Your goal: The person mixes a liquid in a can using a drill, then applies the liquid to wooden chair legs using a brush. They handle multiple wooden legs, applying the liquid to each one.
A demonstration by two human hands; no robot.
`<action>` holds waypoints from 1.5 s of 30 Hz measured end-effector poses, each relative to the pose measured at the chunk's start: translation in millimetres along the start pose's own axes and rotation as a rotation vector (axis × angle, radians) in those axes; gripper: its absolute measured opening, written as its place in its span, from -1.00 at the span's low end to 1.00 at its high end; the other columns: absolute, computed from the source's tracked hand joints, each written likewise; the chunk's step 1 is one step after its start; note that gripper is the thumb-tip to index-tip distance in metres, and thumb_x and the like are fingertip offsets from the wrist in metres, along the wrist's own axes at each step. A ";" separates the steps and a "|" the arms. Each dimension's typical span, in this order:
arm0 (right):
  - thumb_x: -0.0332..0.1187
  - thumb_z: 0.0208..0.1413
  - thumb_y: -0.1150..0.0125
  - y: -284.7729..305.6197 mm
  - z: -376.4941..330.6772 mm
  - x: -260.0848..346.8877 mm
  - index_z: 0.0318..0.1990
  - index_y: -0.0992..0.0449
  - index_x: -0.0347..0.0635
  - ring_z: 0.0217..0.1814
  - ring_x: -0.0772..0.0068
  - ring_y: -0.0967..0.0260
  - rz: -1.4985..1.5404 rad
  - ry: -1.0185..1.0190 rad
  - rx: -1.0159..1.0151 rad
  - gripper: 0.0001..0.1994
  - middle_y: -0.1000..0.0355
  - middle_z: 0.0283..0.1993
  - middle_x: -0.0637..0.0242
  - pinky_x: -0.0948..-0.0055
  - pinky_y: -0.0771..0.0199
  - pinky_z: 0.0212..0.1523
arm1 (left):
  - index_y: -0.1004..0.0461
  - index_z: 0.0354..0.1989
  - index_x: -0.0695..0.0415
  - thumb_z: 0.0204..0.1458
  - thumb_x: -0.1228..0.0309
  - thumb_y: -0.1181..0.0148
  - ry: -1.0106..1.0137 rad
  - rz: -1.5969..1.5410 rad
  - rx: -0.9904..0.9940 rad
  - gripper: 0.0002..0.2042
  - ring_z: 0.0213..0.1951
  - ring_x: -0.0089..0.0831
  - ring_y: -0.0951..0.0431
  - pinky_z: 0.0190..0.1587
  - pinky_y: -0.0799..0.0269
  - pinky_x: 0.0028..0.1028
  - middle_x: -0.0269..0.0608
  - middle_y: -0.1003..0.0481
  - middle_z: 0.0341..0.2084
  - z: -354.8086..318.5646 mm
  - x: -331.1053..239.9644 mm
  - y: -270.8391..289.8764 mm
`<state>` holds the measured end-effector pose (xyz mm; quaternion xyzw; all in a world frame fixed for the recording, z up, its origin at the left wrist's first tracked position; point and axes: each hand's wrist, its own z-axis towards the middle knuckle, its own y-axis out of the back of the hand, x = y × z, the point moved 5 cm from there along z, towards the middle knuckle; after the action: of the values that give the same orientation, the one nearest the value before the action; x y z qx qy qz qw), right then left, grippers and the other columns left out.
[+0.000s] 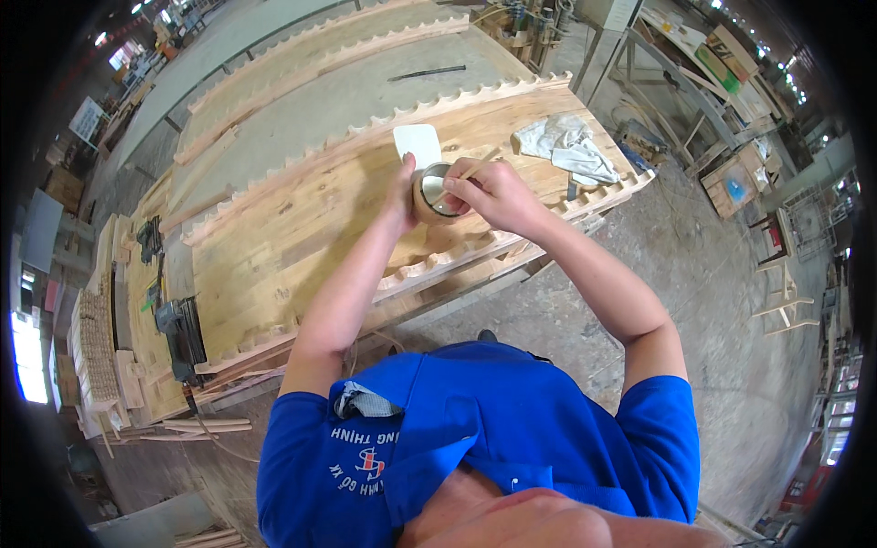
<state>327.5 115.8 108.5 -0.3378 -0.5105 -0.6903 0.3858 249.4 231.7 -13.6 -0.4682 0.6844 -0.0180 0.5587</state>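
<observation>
My left hand (399, 198) is wrapped round the side of a small round pot (421, 203), with white paste or liquid (432, 189) inside it. A flat white plate-like piece (417, 142) with rounded corners sticks out past my left thumb. Whether that hand grips it or it lies behind cannot be made out. Over the pot's mouth, my right hand (489, 190) pinches a thin wooden stick (480, 162), its lower end hidden by the fingers and rim. Beneath both hands is a wooden panel (301, 215) edged with scalloped wooden strips (475, 94).
A crumpled white cloth (566, 146) lies on the panel to the right. Two nail guns (180, 336) rest at its left end, a hose trailing from the nearer one. A dark thin rod (427, 72) lies farther back. Stacked wooden pieces (94, 352) stand at the left.
</observation>
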 end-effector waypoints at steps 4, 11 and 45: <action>-0.32 0.10 -0.09 7.3 7.0 -0.3 -0.46 -0.51 -0.36 -0.53 0.43 -0.44 -0.066 0.102 -0.017 -0.75 -0.48 -0.52 0.21 0.50 -0.42 -0.46 | -0.14 0.18 0.16 0.15 -0.17 0.45 0.039 0.136 0.040 -0.33 0.01 -0.28 -0.43 0.07 -0.40 -0.23 -0.08 -0.35 0.00 -9.5 1.8 -18.8; -0.30 0.09 -0.12 24.4 8.4 -19.5 -0.51 -0.51 -0.41 -0.50 0.47 -0.46 0.040 0.136 -0.153 -0.70 -0.52 -0.42 0.24 0.50 -0.44 -0.45 | -0.18 0.14 0.13 0.06 -0.23 0.23 0.061 0.087 0.188 -0.31 -0.02 -0.15 -0.45 -0.22 -0.52 0.07 -0.06 -0.36 -0.02 -3.1 10.4 -13.6; -0.43 -0.03 -0.17 48.8 4.3 44.2 -0.42 -0.44 -0.24 -0.38 0.10 -0.41 -0.521 0.496 0.486 -0.92 -0.44 -0.42 0.18 0.28 -0.41 -0.36 | -0.35 0.02 0.18 0.04 -0.19 0.09 0.314 0.236 0.333 -0.35 -0.10 -0.31 -0.51 -0.04 -0.47 -0.28 -0.13 -0.46 -0.11 -10.1 12.2 -14.1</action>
<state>349.7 102.8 169.4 0.0792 -0.6181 -0.6848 0.3778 251.1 210.7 -11.2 -0.2781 0.8002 -0.1373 0.5133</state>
